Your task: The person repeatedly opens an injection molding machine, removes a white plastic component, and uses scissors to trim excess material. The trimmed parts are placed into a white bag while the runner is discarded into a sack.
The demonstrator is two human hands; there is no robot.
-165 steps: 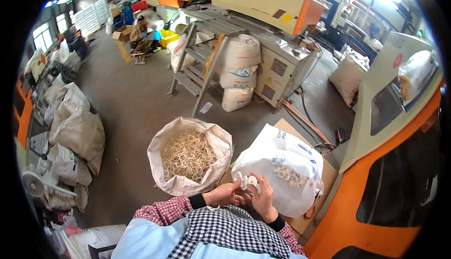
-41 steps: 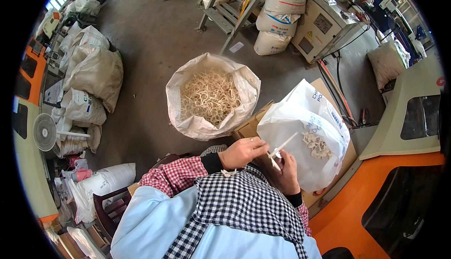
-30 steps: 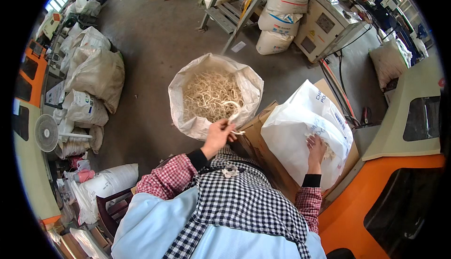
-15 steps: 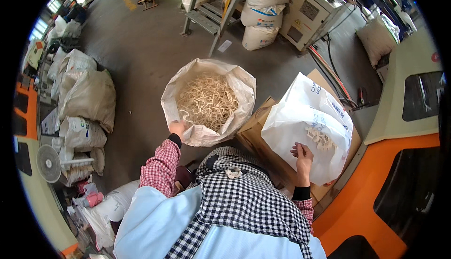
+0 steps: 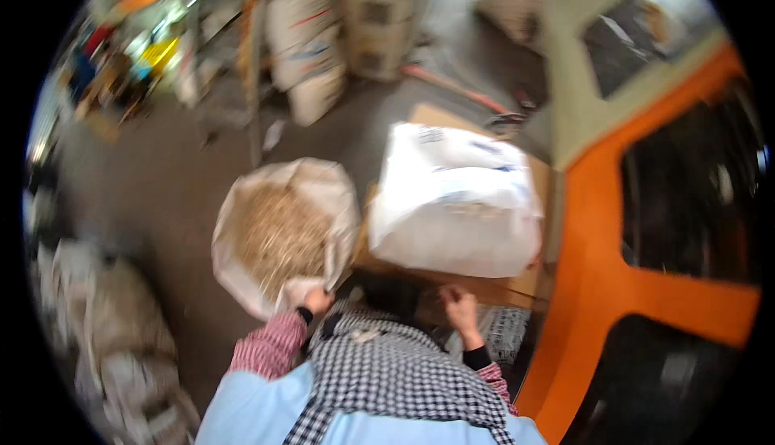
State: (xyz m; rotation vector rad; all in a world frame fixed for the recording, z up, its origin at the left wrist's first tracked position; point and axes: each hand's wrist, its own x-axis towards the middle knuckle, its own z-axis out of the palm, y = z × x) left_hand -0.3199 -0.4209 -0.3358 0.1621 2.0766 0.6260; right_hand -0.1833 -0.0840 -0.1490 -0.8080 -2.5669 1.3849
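A large white woven sack [image 5: 232, 207] stands open at centre left, filled with tangled cream-coloured strips [image 5: 286, 235]. At its near right rim my left hand [image 5: 318, 300] is closed on the folded edge. Right of it, a white plastic bag [image 5: 452, 243] lies on cardboard, with a few pale small pieces showing dimly through or inside it. My right hand [image 5: 462, 309] hovers just below this bag, apart from it, with fingers bent together; blur hides whatever they may hold. A checked apron [image 5: 379, 364] covers my front, with a pale scrap [image 5: 365, 335] lying on it.
An orange and cream machine [image 5: 581, 203] rises close on my right. Cardboard [image 5: 539, 203] supports the white bag. Stacked filled sacks [image 5: 307, 49] and a cream cabinet [image 5: 375, 29] stand ahead. More sacks [image 5: 121, 316] line the left side.
The view has swung to the right and blurred. My right hand has drawn back from the white bag's opening toward my body. My left hand stays at the sack's rim, now nearer its right side.
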